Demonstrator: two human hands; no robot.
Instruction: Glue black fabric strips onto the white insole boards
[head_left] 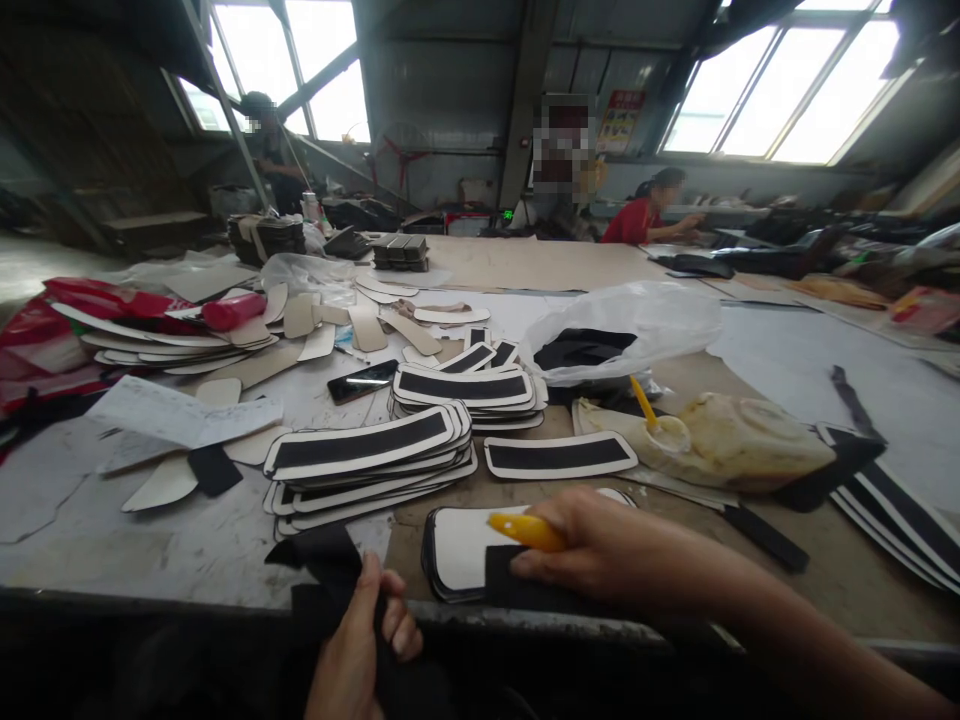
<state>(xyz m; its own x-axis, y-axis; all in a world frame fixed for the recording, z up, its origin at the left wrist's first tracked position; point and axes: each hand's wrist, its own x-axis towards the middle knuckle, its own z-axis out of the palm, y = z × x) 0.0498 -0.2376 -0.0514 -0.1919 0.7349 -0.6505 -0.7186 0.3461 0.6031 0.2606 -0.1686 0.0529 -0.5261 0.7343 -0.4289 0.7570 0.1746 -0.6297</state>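
Observation:
My left hand (367, 630), low at the table's front edge, is closed on several black fabric strips (326, 560). My right hand (592, 545) grips a yellow-handled tool (529, 530), whose working end is hidden by the hand. Under its fingers a black strip (501, 575) lies across a stack of white curved panels (461, 550); whether the fingers also pinch the strip is hard to tell. Just behind, a single white panel with a black strip (562, 456) lies flat. To the left stand stacks of similar panels (367, 445).
A yellowish glue-stained container (750, 435) with a yellow stick (643, 400) is at right. Behind it sits a clear plastic bag (660, 320) with black pieces. A phone (363, 381), papers (180, 410) and loose panels cover the left. Co-workers (634, 215) are in the background.

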